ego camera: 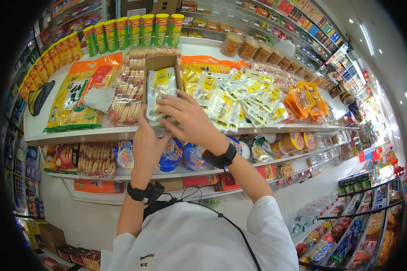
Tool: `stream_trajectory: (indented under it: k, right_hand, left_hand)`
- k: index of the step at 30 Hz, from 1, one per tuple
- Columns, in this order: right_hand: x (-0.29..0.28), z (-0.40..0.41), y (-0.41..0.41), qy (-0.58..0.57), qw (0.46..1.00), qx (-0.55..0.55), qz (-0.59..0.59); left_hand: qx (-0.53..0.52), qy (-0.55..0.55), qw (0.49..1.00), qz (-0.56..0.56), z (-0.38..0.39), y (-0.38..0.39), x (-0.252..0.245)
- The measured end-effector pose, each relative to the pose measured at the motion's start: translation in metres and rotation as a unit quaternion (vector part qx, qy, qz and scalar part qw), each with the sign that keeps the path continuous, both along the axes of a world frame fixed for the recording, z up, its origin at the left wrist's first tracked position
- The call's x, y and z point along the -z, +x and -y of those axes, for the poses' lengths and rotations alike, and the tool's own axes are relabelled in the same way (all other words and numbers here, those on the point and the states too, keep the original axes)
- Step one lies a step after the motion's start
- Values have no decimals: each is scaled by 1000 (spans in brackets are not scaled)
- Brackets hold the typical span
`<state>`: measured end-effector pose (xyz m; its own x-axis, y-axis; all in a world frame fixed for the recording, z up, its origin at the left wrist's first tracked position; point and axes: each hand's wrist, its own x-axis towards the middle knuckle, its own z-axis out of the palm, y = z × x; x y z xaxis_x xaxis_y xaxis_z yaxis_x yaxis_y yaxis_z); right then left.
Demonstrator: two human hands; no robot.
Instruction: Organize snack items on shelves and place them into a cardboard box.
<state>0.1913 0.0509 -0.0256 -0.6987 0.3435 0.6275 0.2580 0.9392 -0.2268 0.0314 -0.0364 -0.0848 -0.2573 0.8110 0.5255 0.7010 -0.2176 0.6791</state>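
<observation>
An open cardboard box lies on the display shelf before me, its near end towards my body. Inside it, a clear-and-yellow snack packet rests on top; whatever lies beneath is hidden. My left hand grips the near left corner of the box, thumb along the front end. Across the packet spread the fingers of my right hand, touching its surface; whether they grip it I cannot tell. Similar loose packets are heaped to the right of the box.
Bags of rice crackers flank the box, with a large yellow cracker bag further left. Green canisters line the back. Orange packets lie right. Bowl-shaped tubs fill the lower shelf. A black cable crosses my shirt.
</observation>
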Motion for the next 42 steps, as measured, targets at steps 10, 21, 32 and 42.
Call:
stream_trajectory:
  k: [10, 21, 32, 42]
  right_hand:
    - [-7, -35, 64, -164, 962, 125, -180]
    - [80, -102, 185, -16, 923, 382, 48]
    - [86, -115, 191, -61, 931, 352, 76]
    - [34, -99, 166, 6, 919, 382, -95]
  left_hand:
    - [6, -72, 996, -54, 7, 0, -29]
    - [11, -73, 994, -82, 3, -2, -25]
    - [13, -63, 993, -99, 4, -2, -30]
    - [9, -70, 994, -88, 6, -4, -25]
